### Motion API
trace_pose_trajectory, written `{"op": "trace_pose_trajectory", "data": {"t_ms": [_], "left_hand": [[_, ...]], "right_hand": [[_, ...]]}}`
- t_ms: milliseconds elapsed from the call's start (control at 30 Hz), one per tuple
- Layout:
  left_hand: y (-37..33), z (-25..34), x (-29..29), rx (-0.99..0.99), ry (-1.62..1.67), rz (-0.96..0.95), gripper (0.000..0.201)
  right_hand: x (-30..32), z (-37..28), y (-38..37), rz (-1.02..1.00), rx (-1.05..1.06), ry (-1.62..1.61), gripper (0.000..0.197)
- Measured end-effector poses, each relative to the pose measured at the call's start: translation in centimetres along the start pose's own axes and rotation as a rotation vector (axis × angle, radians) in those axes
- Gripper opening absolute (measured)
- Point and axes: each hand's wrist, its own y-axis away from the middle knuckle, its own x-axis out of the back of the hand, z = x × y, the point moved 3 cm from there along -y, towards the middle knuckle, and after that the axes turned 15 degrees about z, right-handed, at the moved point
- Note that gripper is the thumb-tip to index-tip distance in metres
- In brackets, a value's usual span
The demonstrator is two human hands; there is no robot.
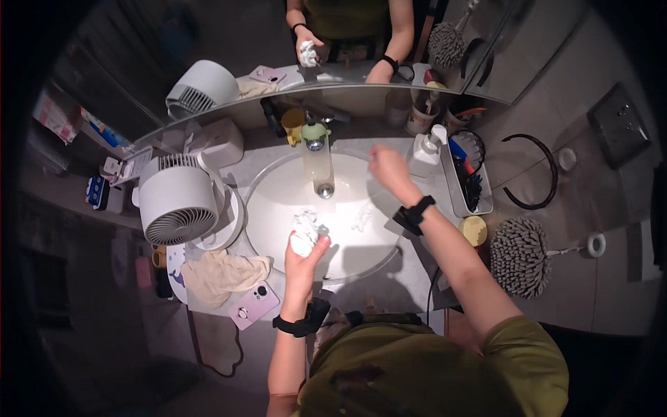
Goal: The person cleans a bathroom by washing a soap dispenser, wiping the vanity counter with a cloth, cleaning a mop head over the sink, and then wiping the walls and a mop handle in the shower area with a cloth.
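The person's left hand point(303, 265) reaches over the front edge of the basin point(272, 198), its fingers and thumb closed around a crumpled white wad point(303, 241), held above the basin's front half, left of its middle. Near the front edge of the counter point(417, 267), toward its left corner, lie a pink phone point(260, 301) and, just behind it, a rumpled beige cloth point(226, 276). Along the left edge, beyond the cloth, stands a white fan point(179, 200). By the right edge sits a round yellow thing point(474, 230), with a white tray point(456, 197) of combs and dark items behind it. The right hand point(393, 170) is farther in, above the basin's right rear rim and just beside a white pump bottle point(423, 154); its fingers are curled inward, and I cannot tell whether they grip anything. The faucet point(318, 163) stands at the basin's rear, near the middle. Toward the rear edge are a white box point(221, 142) at the left corner and a yellow cup point(292, 126); beyond rises the mirror point(243, 38).
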Motion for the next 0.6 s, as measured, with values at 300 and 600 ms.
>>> {"op": "trace_pose_trajectory", "data": {"t_ms": [300, 600], "left_hand": [[-1.5, -2.4, 4.2, 0.035, 0.003, -0.05, 0.039], [-5.3, -7.7, -0.1, 0.545, 0.28, -0.1, 0.038]], "right_hand": [[-14.8, 3.2, 10.4, -0.729, 0.559, 0.613, 0.017], [-6.6, -4.7, 6.4, -1.509, -0.036, -0.474, 0.03]]}}
